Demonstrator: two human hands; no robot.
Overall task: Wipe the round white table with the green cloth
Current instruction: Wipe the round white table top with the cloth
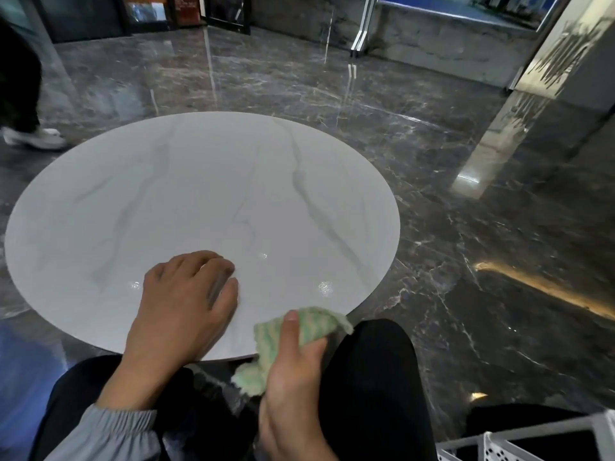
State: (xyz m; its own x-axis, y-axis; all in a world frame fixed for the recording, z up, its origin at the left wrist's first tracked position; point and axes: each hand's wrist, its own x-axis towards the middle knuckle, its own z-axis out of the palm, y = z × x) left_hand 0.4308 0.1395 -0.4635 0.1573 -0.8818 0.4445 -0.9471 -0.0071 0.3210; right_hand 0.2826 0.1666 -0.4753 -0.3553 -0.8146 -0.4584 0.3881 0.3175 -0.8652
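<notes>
The round white table (199, 181) with grey veins fills the middle of the head view. My left hand (181, 304) rests on its near part, fingers loosely bent, holding nothing. My right hand (293, 377) grips the green cloth (312, 326) at the table's near edge, thumb laid across it. The cloth is bunched, pale green with lighter stripes; one end lies over the table rim and the other end hangs down below my palm.
Dark polished marble floor (432, 261) surrounds the table. Another person's white shoe (36, 136) stands at the far left. A white perforated basket (532, 444) sits at the bottom right. My knees in black trousers (376, 377) are against the table's near side.
</notes>
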